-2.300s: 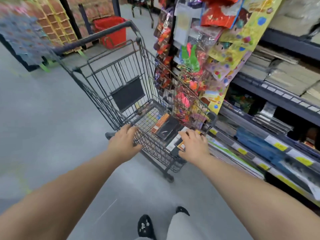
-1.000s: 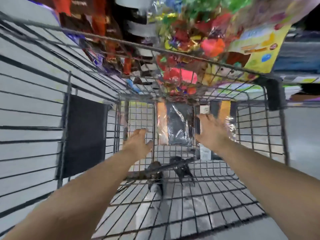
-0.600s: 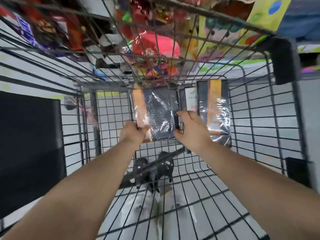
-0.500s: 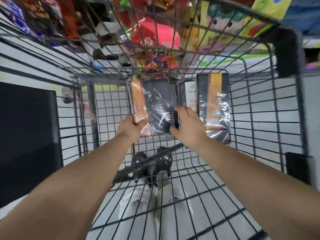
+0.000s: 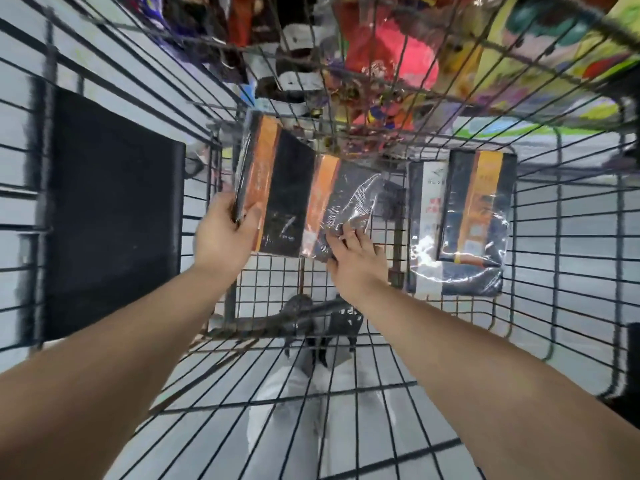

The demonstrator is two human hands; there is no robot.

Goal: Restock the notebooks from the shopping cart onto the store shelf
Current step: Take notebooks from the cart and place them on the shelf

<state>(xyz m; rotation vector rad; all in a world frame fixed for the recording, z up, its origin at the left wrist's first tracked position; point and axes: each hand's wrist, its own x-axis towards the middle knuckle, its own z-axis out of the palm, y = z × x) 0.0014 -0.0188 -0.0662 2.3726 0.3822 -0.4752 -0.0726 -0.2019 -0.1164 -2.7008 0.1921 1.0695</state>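
Note:
I look down into a black wire shopping cart. My left hand grips a black notebook with an orange stripe by its lower left edge and holds it tilted above the cart floor. My right hand lies on a second plastic-wrapped black and orange notebook just right of the first, fingers curled onto its lower edge. A further stack of wrapped notebooks lies at the cart's right side.
A black panel covers the cart's left wall. Beyond the far wire wall hang colourful packaged goods and a yellow-green sheet. My shoes and light trousers show through the cart floor.
My left hand has lifted one notebook up and to the left, off the one beneath. My right hand has shifted onto the lower notebook. The view has moved left.

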